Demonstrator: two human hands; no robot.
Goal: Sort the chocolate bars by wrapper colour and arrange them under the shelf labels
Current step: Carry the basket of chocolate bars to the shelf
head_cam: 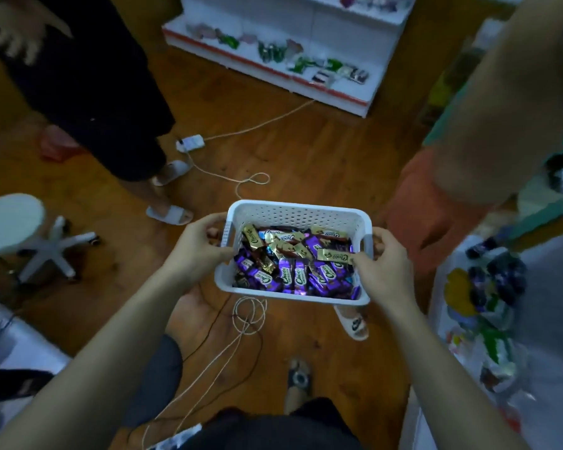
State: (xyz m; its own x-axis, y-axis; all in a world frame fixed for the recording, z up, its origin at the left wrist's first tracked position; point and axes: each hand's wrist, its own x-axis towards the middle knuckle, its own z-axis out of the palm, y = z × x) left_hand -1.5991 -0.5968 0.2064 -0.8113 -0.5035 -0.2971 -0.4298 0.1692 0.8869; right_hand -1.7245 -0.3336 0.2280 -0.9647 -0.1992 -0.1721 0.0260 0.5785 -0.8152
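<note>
I hold a white perforated plastic basket (293, 213) above the wooden floor, in the middle of the head view. Several chocolate bars (294, 274) in purple and gold wrappers fill it in a loose heap. My left hand (199, 246) grips the basket's left rim, thumb over the edge. My right hand (382, 263) grips the right rim by the grey handle, with its thumb touching a gold bar (335, 255). A white shelf unit (319, 24) with a red front strip stands at the top, holding several green and dark wrapped items.
A person in dark clothes and white slippers (171, 215) stands at left. Another person's arm (501, 102) crosses the upper right. White cords and a power strip (190, 142) lie on the floor. A white swivel stool (12, 222) is at left, a table with sweets (488, 306) at right.
</note>
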